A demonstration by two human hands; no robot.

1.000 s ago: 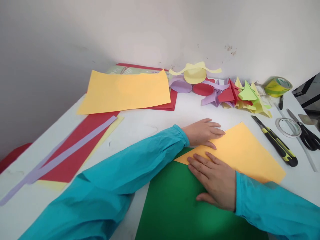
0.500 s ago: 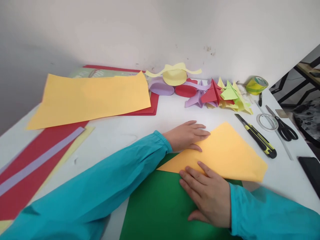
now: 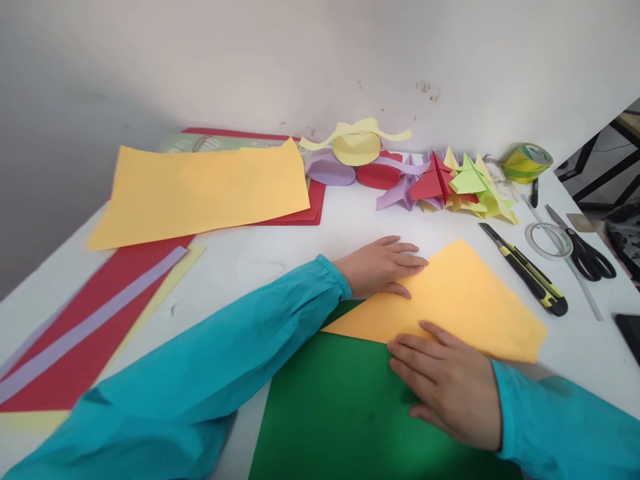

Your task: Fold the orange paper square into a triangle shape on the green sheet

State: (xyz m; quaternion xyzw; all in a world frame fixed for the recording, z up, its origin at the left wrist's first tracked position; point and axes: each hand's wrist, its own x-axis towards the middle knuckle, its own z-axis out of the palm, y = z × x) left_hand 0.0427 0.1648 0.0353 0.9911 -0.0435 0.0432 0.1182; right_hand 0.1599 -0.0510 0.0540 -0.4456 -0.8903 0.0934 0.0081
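An orange sheet folded into a triangle (image 3: 450, 300) lies partly on a green sheet (image 3: 340, 413) at the table's near edge. My left hand (image 3: 383, 267) rests flat on the triangle's upper left edge, fingers stretched out toward the right. My right hand (image 3: 445, 380) lies flat along the triangle's lower edge, fingers spread and pointing left, partly over the green sheet. Both arms wear teal sleeves. Neither hand grips anything.
A large orange sheet (image 3: 200, 190) lies over red paper at the back left. Red, yellow and lilac strips (image 3: 85, 327) lie at the left. Folded paper shapes (image 3: 445, 183) and paper rings (image 3: 357, 160) line the wall. A utility knife (image 3: 525, 270), tape rings (image 3: 547, 239), scissors (image 3: 583, 250) and a tape roll (image 3: 527, 162) are on the right.
My right hand has slid to the right along the triangle's lower edge. The left hand stays on the upper edge. The view has shifted a little.
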